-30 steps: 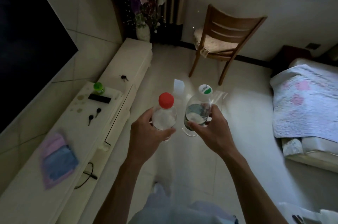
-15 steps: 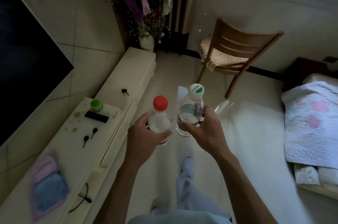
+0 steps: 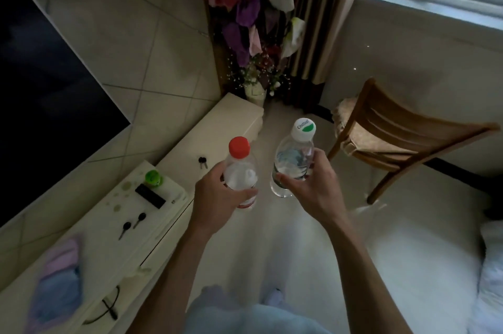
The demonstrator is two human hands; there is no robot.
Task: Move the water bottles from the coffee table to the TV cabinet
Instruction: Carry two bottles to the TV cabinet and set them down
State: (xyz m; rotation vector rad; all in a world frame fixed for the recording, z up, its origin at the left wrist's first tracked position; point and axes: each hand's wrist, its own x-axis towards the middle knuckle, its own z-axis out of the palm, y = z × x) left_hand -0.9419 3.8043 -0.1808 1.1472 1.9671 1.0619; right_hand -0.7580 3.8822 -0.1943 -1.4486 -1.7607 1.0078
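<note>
Along the left of the frame the long cream TV cabinet (image 3: 217,126) has drawn nearer than a second ago, as the left hand (image 3: 217,197) grips the red-capped clear plastic bottle (image 3: 241,170) and the right hand (image 3: 313,186) the white-and-green-capped clear bottle (image 3: 294,159), both aloft mid-frame, so set-down looks close.

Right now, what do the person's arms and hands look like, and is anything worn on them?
Both arms are bare from the bottom of the picture up to the wrists: no sleeves show. The left hand and right hand are bare too, with no gloves, watch, bracelet or rings that I can see.
</note>
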